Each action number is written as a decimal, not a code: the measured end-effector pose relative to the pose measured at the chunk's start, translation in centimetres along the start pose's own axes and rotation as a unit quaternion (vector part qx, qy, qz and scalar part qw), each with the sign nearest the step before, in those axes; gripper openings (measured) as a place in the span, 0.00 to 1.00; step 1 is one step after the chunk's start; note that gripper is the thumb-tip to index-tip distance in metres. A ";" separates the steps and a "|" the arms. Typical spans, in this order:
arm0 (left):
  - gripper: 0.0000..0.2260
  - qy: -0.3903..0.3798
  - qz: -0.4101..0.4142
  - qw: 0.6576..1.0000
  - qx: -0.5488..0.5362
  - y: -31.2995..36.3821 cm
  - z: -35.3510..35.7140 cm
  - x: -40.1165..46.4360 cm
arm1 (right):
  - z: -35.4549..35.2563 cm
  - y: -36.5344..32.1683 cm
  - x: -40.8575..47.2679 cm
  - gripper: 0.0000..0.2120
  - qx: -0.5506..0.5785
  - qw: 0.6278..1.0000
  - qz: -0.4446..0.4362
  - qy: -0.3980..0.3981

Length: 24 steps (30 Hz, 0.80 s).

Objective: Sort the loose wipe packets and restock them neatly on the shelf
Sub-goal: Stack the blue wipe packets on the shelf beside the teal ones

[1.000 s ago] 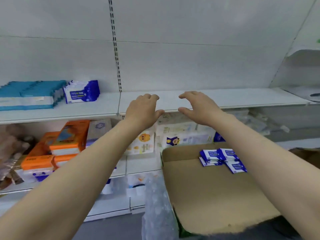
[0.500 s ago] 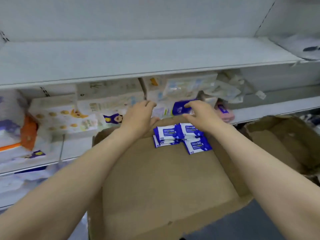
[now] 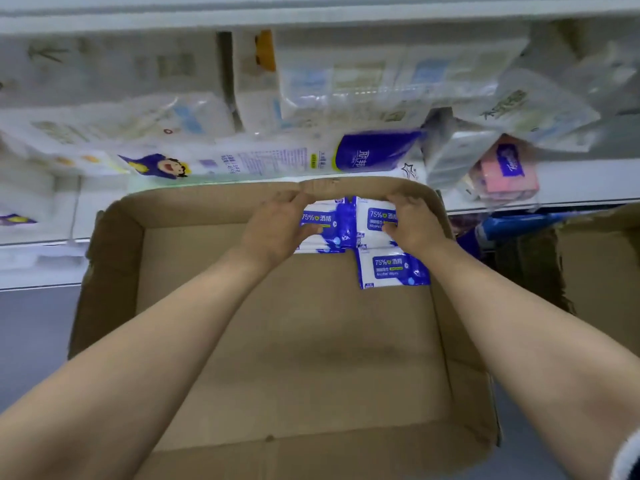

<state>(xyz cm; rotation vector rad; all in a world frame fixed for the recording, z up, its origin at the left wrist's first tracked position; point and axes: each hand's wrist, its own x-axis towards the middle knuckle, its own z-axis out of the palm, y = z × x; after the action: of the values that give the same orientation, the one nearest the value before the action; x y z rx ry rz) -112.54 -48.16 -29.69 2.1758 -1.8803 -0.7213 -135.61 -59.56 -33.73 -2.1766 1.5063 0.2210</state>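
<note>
**Gathering the last packets from the box**

Both hands are down in the cardboard box (image 3: 284,341), at its far wall. The left hand (image 3: 277,233) curls around one small stack of blue-and-white wipe packets (image 3: 329,230), thumb on top; the right hand (image 3: 414,226) pinches the neighbouring stack. One loose packet (image 3: 391,268) lies flat just beside them, untouched. I judge this the collecting step: next, square the stacks together, lift them clear and carry them to the shelf (image 3: 311,19) above. A second ago the hands hovered spread and empty at that upper shelf; half a second ago they were only reaching the packets.
</note>
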 end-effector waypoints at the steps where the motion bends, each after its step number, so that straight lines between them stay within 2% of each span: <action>1: 0.21 0.001 -0.004 1.000 -0.004 -0.2 0.4 0.3 | 0.2 0.1 0.2 0.28 -0.023 1.000 0.000 0.006; 3: 0.22 0.002 -0.014 1.000 -0.008 -0.3 1.1 0.8 | 0.3 0.5 0.5 0.30 -0.085 0.996 0.001 0.035; 5: 0.22 0.008 -0.021 1.000 -0.012 -0.5 1.7 1.3 | 0.0 0.7 0.5 0.25 -0.111 0.992 -0.008 0.062; 6: 0.22 0.011 -0.024 1.000 -0.013 -0.6 2.0 1.5 | -0.3 0.9 0.5 0.21 -0.091 0.993 -0.013 0.073; 8: 0.22 0.019 -0.025 0.999 -0.009 -0.8 2.6 2.1 | -1.3 0.9 0.0 0.16 0.039 0.996 0.006 0.074; 10: 0.22 0.021 -0.024 0.999 0.006 -0.9 3.3 2.6 | -2.4 0.6 -0.8 0.14 0.197 0.979 0.038 0.045; 12: 0.24 0.020 -0.030 0.999 0.032 -0.9 4.1 2.9 | -3.0 0.3 -1.9 0.12 0.289 0.956 0.047 0.031; 17: 0.27 0.061 -0.055 0.991 0.106 -1.3 5.1 2.7 | -2.0 -0.1 -4.0 0.13 0.354 0.932 0.071 0.021; 19: 0.24 0.062 -0.070 0.989 0.112 -1.5 4.9 2.1 | -1.8 -0.7 -4.8 0.13 0.359 0.931 0.071 0.019; 24: 0.15 0.076 -0.099 0.992 0.018 -3.4 2.6 -1.0 | -1.7 -4.2 -6.2 0.12 0.353 0.932 0.071 0.025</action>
<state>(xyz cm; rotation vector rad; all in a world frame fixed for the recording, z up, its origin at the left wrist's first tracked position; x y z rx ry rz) -110.83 -46.11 -33.22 2.3912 -1.6329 -0.5401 -134.42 -53.98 -28.59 -1.5086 1.4700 -0.2971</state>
